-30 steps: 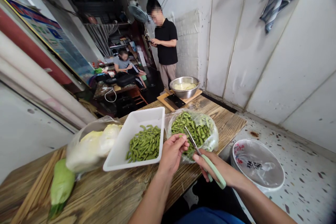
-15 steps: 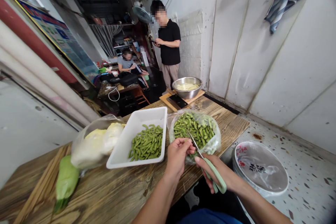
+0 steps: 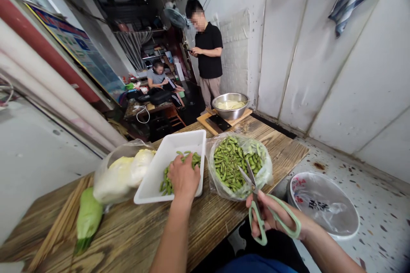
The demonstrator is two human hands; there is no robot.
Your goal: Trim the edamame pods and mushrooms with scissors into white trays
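Observation:
My left hand (image 3: 184, 177) is over the white tray (image 3: 145, 187), palm down with fingers apart on the green soybean pods (image 3: 165, 181). The tips are partly hidden, and I see nothing gripped in them. In my right hand (image 3: 272, 213) is a pair of scissors (image 3: 255, 192) with pale green handles; the blades stand apart and point at the clear plastic bag (image 3: 268, 175). That bag lies rolled open, full of more soybean pods (image 3: 232, 162), just right of the tray.
Left of the tray lie a bag of pale cabbages (image 3: 120, 179), a green squash (image 3: 88, 215) and wooden sticks (image 3: 60, 222). Behind stand a steel bowl (image 3: 231, 113) and a cleaver (image 3: 219, 123) on a board. A lined bucket (image 3: 325, 209) is at the right. Two people are beyond the table.
My left hand has left the scissor tips and moved left into the tray of pods. The scissors have opened, their handles spread wider, and the right hand has turned slightly.

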